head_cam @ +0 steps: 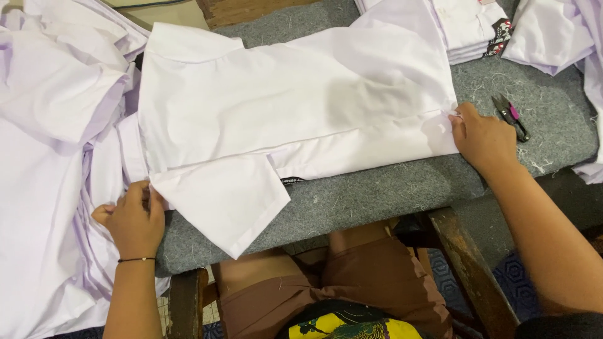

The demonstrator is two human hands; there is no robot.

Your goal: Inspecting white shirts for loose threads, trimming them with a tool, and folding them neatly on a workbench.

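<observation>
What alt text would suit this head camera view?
Two bare hands, left hand and right hand, hold opposite ends of a white shirt spread on a grey felt table. Small thread snips lie nearby.

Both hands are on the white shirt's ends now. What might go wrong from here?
1. The sleeve hangs past the edge of the grey table, so it may slip or crease as the left hand pulls.
2. Loose threads on the table could cling to the white shirt.
3. The thread snips lie close to the right hand; a sweep might knock them off or snag fabric.
</observation>
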